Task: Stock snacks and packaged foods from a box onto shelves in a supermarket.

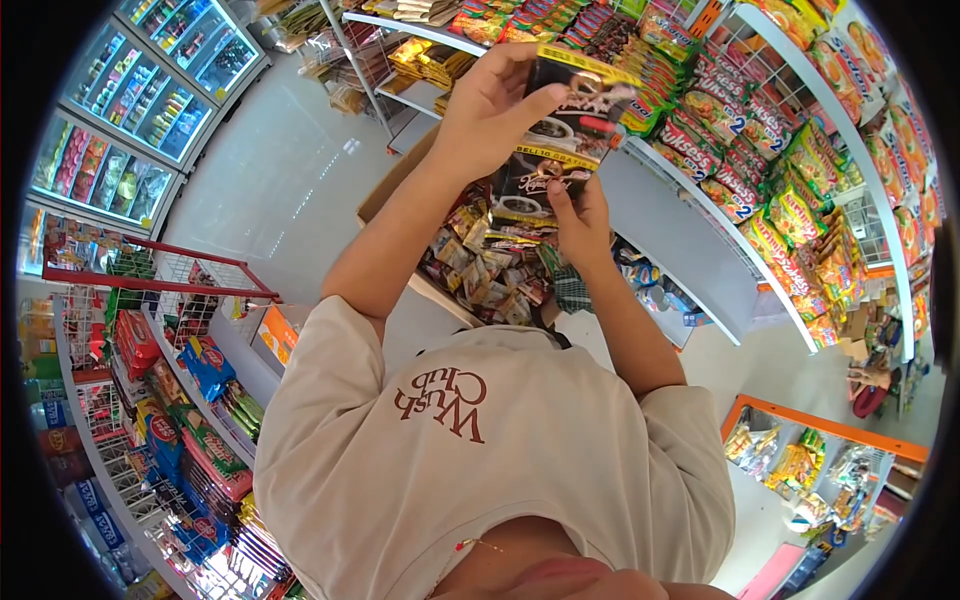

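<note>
A strip of black and yellow Kapal Api coffee sachets is stretched between my two hands. My left hand grips the strip's upper part, thumb across its front. Lower down, the thumb and fingers of my right hand pinch the strip near its right edge. Beneath the hands stands a cardboard box holding many loose small sachets, partly hidden by the strip and my forearms.
Shelves of instant noodle packs curve along the front and right, with a bare-surfaced lower shelf below. Glass-door coolers line the far left. A rack of biscuit packs stands at left, an orange-edged rack at lower right.
</note>
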Demonstrator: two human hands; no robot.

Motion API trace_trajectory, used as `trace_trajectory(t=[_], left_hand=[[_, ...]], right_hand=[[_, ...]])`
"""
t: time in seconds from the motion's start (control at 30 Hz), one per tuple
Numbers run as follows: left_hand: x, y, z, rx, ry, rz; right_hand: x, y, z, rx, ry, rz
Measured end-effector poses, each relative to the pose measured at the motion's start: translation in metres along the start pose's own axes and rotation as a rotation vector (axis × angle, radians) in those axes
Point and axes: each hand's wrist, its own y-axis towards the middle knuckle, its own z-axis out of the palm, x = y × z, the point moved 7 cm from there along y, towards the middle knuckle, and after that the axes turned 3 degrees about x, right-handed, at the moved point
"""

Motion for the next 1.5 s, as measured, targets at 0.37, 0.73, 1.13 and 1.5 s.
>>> trace_trajectory(t=[0.37,0.73,1.13,1.5], left_hand=[[0.134,-0.155,-0.063,-0.504,-0.305,-0.865],[0.148,-0.232,-0.043,-0.451,-0.292,-1.328],[0.137,-0.167,-0.023,-0.324,0.404,-0.664],[0.109,-0.167,-0.023,-0.642,0.533,-0.41]], right_hand=[[-0.069,-0.056,0.002,0.225,-0.458,0.116],[-0.096,-0.1,0.002,0.574,-0.472,0.141],[-0.245,-0.124,-0.136,0.375,-0.796,0.452],[-0.294,-0.151,-0.184,0.424,-1.101,0.631]])
